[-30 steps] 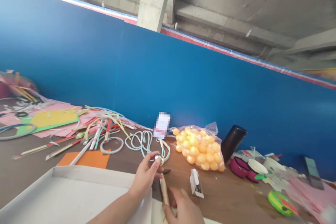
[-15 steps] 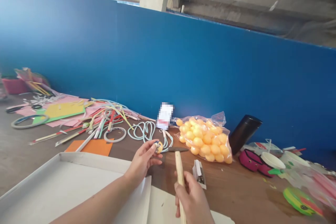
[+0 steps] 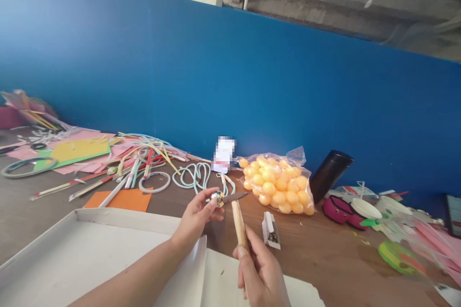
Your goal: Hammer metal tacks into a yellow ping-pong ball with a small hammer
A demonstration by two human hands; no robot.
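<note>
Between thumb and fingers, my left hand (image 3: 198,216) pinches a small shiny metallic ball (image 3: 217,197) with some yellow beside it. My right hand (image 3: 257,266) is wrapped round the wooden handle of a hammer (image 3: 239,223), held upright. The hammer's dark head (image 3: 235,197) is level with the ball and appears to be right beside it; whether they touch I cannot tell. Beyond the hammer lies a clear bag of orange balls (image 3: 277,184). A small open box with metal pieces (image 3: 271,231) lies right of my right hand.
A white tray (image 3: 126,218) is at the front left. Blue cord (image 3: 192,176), colored paper (image 3: 81,148) and strips lie behind it. On the right are a black cylinder (image 3: 331,175), a magenta case (image 3: 336,210), cups and a green-yellow round item (image 3: 396,257).
The hammer head has moved left and up, close to the ball, and its handle leans more to the left. My left hand still pinches the ball. The view has shifted slightly right.
</note>
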